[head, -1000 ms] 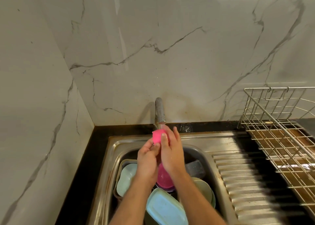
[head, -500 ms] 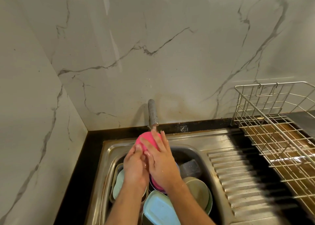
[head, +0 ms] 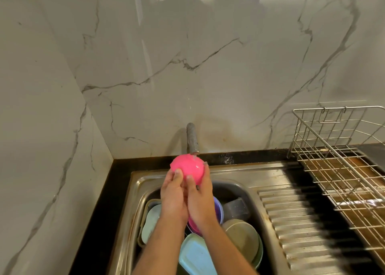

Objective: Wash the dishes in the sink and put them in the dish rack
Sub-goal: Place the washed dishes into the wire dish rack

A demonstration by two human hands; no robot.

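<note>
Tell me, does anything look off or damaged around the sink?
Mostly the tap: its spout looks dull and crusted. Brownish stains mark the wall beside it. Otherwise both hands, left and right, hold the pink bowl under the spout; nothing looks spilled.

Both hands point(head: 186, 193) have turned the pink bowl point(head: 187, 167) bottom-up beneath the tap point(head: 192, 138), exposing more of it.

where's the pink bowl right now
In the head view, the pink bowl sits center frame, held upside down by the left hand and right hand just under the faucet, above the sink.
</note>
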